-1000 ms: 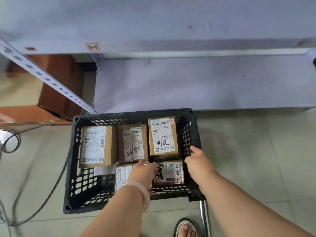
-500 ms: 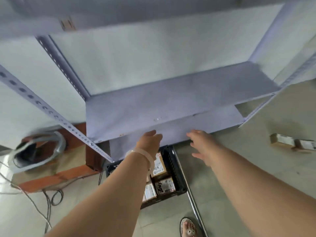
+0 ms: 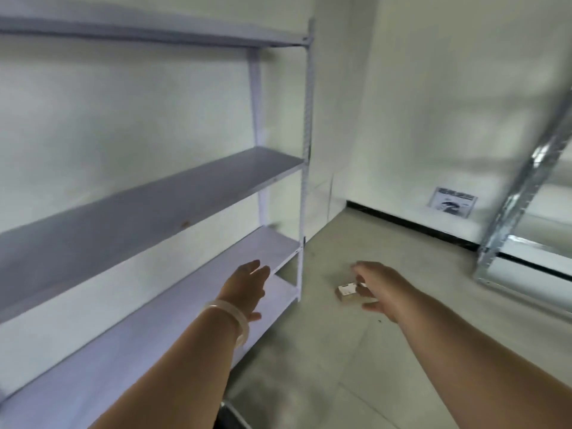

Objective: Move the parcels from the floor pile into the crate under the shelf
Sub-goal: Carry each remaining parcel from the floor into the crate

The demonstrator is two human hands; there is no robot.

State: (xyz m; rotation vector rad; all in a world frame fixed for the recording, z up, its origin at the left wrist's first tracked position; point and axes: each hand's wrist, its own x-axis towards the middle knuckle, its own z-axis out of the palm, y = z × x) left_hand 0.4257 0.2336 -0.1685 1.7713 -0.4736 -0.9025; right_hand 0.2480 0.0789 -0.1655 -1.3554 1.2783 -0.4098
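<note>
A small brown cardboard parcel (image 3: 347, 291) with a white label lies on the grey floor, right of the shelf's corner post. My right hand (image 3: 373, 285) hangs in the air in front of it, fingers spread and empty, hiding part of the parcel and whatever lies behind. My left hand (image 3: 246, 284), a pale bangle on its wrist, is stretched out with fingers apart over the lowest board of the pale grey metal shelf (image 3: 198, 196). It holds nothing. The black crate is out of view.
The shelf runs along the left wall with several bare boards. A second metal rack (image 3: 523, 212) stands at the right edge. A printed paper (image 3: 452, 205) leans against the far wall. Grey tiled floor (image 3: 356, 360) spreads between the racks.
The view has swung up and to the right, away from the crate, which has dropped out of sight. Both hands left the crate and now reach forward, the right one toward the floor parcel.
</note>
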